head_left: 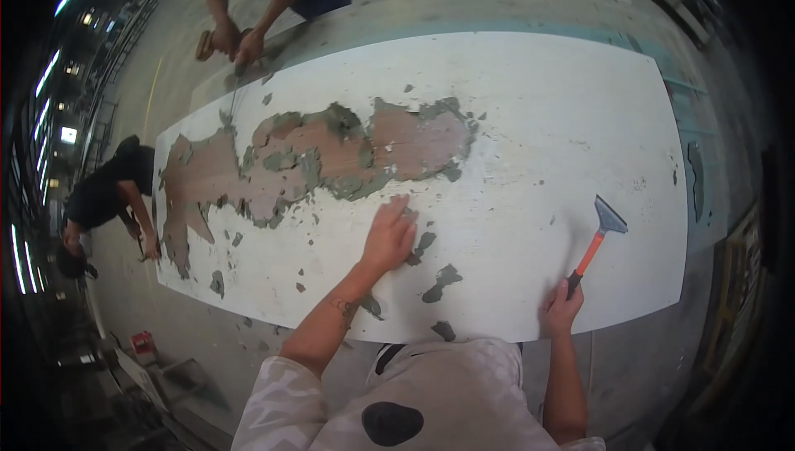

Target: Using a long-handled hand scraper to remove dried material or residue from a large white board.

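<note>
A large white board (pixel 530 269) lies before me, with a ragged strip of bare reddish-brown surface (pixel 331 149) bordered by grey-green flaking material (pixel 356 186). My left hand (pixel 389 234) is over the board just below that strip, fingers stretched out and holding nothing. A loose grey-green flake (pixel 424 244) lies right beside its fingers; whether they touch it I cannot tell. My right hand (pixel 563 308) is closed round the black grip of a scraper (pixel 590 252) with an orange shaft and a wide triangular head. The scraper's head points away from me, over the white right part of the board.
Across the board, another person's hands (pixel 240 43) hold a tool over its far left edge. A second co-worker (pixel 124 194) bends at the left end, a hand by the edge. More flakes (pixel 443 283) lie near me. A red object (pixel 142 342) stands at lower left.
</note>
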`<state>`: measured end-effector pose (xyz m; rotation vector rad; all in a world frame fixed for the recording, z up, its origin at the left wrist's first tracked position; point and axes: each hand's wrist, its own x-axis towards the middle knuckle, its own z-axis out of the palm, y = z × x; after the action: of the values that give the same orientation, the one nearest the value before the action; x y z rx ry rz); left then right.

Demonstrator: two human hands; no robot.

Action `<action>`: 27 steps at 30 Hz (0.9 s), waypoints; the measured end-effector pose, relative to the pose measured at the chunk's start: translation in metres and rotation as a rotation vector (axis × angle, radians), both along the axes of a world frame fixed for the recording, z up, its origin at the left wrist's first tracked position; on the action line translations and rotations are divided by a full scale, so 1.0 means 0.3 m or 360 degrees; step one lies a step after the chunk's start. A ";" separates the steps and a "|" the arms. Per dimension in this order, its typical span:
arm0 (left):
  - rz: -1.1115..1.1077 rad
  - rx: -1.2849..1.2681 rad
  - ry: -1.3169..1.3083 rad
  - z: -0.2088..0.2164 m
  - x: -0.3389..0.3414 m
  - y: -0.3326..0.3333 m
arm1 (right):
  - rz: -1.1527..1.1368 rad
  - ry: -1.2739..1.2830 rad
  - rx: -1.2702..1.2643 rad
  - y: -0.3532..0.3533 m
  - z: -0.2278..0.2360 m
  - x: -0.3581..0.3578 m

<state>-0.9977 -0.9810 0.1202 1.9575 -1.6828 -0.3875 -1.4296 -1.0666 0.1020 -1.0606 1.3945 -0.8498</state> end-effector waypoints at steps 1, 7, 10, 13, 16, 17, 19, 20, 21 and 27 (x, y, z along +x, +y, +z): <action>0.0004 -0.0005 0.0068 -0.002 -0.009 0.024 | -0.0019 0.0062 0.0000 0.005 0.008 0.008; 0.0151 -0.0154 0.0578 -0.003 -0.043 0.057 | -0.0037 0.0129 -0.0013 -0.001 0.022 0.014; 0.0249 -0.0292 0.0192 -0.016 0.019 0.008 | -0.0033 0.0109 0.0015 -0.020 0.016 0.019; 0.0391 -0.0179 -0.0051 -0.025 0.065 -0.048 | -0.0038 0.0104 0.0039 -0.022 0.030 0.026; 0.0427 -0.0170 -0.0054 -0.050 0.058 -0.079 | 0.0020 0.0107 0.0004 -0.039 0.028 0.025; 0.0434 -0.0134 -0.0066 -0.060 0.046 -0.085 | 0.0026 0.0113 -0.0007 -0.038 0.032 0.013; 0.0421 -0.0128 -0.0016 -0.088 0.005 -0.068 | -0.0042 0.0119 0.0027 -0.012 0.043 -0.001; 0.0408 -0.0112 0.0028 -0.104 -0.009 -0.063 | -0.0059 0.0130 0.0101 -0.027 0.032 0.012; 0.0448 -0.0131 0.0005 -0.130 -0.017 -0.049 | -0.0093 0.0165 0.0174 -0.039 0.027 0.001; 0.0440 -0.0114 -0.0056 -0.112 0.013 0.068 | 0.0625 0.0121 0.0439 -0.015 0.150 0.174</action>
<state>-0.9938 -0.9605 0.0865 2.1164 -1.3991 -0.1883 -1.3774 -1.0712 0.1469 -1.1093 1.2645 -0.3245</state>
